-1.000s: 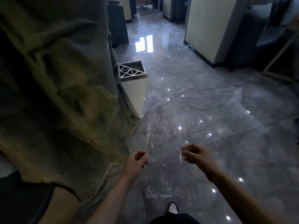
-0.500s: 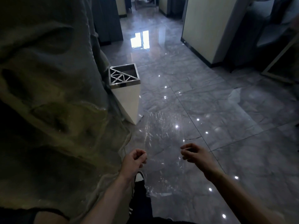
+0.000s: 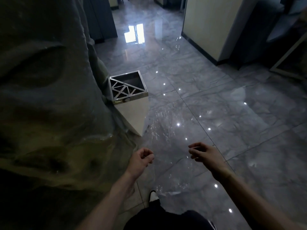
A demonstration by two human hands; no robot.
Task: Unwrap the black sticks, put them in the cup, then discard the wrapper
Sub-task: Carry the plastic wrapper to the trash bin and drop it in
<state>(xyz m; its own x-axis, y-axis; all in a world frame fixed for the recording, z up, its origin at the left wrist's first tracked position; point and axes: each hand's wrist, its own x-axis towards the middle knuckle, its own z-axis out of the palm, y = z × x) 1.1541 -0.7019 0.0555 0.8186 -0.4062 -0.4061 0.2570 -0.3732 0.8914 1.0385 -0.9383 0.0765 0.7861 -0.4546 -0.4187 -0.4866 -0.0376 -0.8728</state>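
Observation:
A clear plastic wrapper is stretched flat between my two hands above the grey floor; it is see-through and shows only by its glints. My left hand pinches its left edge with curled fingers. My right hand pinches its right edge. A square white bin with a shiny metal top, half open and half lattice, stands ahead and to the left of my hands. No black sticks or cup are in view.
A large rough rock-like column fills the left side, touching the bin. Glossy grey floor tiles stretch ahead and right. A cream wall block stands at the back right. My shoe shows below my hands.
The view has come closer to the bin, which now sits lower and nearer. Both hands keep the same pinch on the wrapper.

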